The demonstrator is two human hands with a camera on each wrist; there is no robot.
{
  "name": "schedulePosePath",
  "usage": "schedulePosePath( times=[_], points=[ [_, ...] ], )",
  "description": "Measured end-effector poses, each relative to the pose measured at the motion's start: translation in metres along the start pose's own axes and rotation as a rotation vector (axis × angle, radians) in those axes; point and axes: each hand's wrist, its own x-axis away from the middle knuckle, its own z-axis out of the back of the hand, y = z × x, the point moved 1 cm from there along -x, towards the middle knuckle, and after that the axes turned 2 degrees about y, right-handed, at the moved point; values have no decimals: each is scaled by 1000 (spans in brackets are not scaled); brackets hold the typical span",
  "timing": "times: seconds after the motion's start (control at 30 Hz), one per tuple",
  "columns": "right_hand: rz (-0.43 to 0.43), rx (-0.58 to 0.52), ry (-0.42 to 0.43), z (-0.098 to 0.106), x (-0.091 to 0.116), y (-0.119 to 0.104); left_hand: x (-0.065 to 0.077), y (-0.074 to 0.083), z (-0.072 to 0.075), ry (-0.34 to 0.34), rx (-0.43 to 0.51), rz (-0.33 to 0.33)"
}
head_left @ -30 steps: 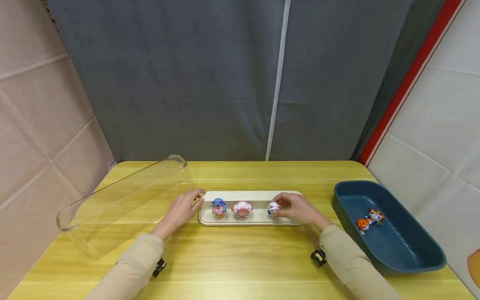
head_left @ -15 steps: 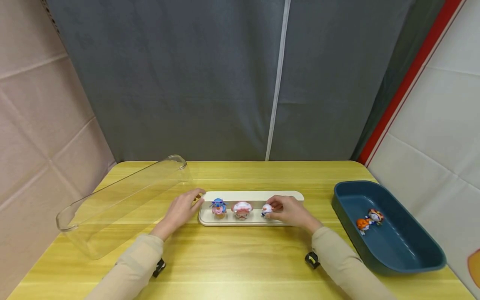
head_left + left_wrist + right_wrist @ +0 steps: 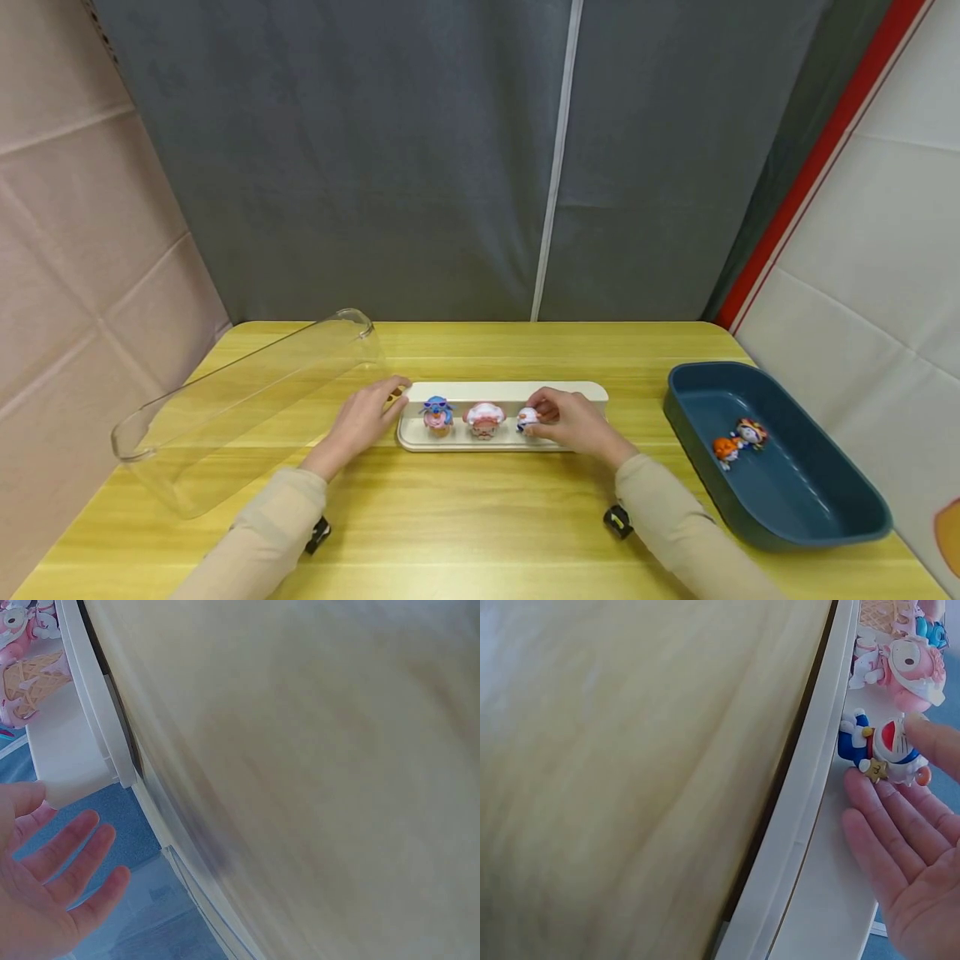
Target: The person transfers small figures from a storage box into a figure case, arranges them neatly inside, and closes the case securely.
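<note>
Blue/wht fig (image 3: 886, 750) pinched by R hand (image 3: 576, 422), over cream tray (image 3: 480, 390).

We had the tray (image 3: 495, 389) across the table (image 3: 450, 517); in it stood the left figurine (image 3: 438, 416) and, beside it, the middle figurine (image 3: 484, 419); right of these came the right figurine (image 3: 527, 418), our right hand (image 3: 576, 422) at its right; our left hand (image 3: 366, 418) was at the tray's left end; the cover (image 3: 251, 404) lay left, the bin (image 3: 798, 492) right, two figurines (image 3: 751, 433) inside; behind hung the curtain (image 3: 375, 167).
</note>
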Motion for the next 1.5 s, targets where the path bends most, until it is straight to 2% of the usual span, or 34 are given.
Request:
schedulePosePath(
  times=[0.43, 0.93, 1.2, 1.5],
  points=[
    [-4, -26, -34, 1, 0, 1, -1, 0, 0, 1, 2, -9],
    [-15, -52, -34, 3, 3, 1, -1, 0, -1, -2, -1, -6],
    [30, -33, -4, 18, 10, 0, 0, -1, -2, 8, 2, -13],
    [32, 11, 16, 44, 19, -3, 0, -1, -1, 11, -3, -11]
  ],
)
